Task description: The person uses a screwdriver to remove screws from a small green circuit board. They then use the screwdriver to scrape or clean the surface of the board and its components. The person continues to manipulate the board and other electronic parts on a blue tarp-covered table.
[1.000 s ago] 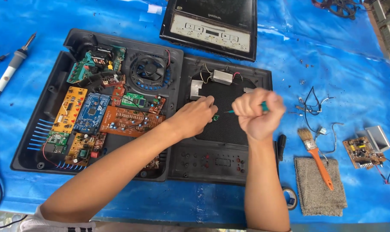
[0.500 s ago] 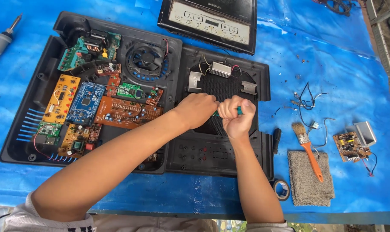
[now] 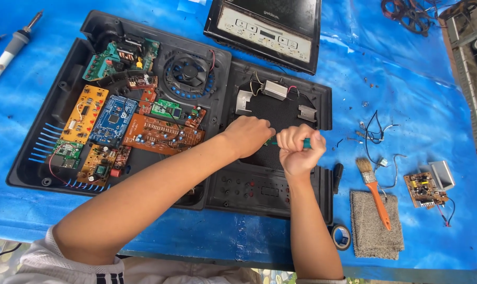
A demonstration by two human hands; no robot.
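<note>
My right hand (image 3: pixel 297 148) is closed in a fist around a green-handled tool (image 3: pixel 305 142), likely a screwdriver, over the dark centre panel of the right black housing (image 3: pixel 280 181). My left hand (image 3: pixel 247 135) rests knuckles-up just beside it, fingers curled near the tool's tip; the tip is hidden. Both hands nearly touch. The left black housing (image 3: pixel 38 158) holds several circuit boards: an orange one (image 3: pixel 83 113), a blue one (image 3: pixel 113 119), a brown one (image 3: pixel 162 135), plus a round fan (image 3: pixel 188 73).
A black control-panel lid (image 3: pixel 267 29) lies at the back. An orange-handled brush (image 3: pixel 374 189) rests on a grey cloth (image 3: pixel 375 231), with a small board (image 3: pixel 425 189), loose wires (image 3: pixel 375 131) and a tape roll (image 3: pixel 342 236) to the right. A soldering iron (image 3: pixel 9 50) lies far left on the blue tarp.
My right hand has come left and lower with the green tool, closing against my left hand over the dark panel. The view has shifted slightly.
</note>
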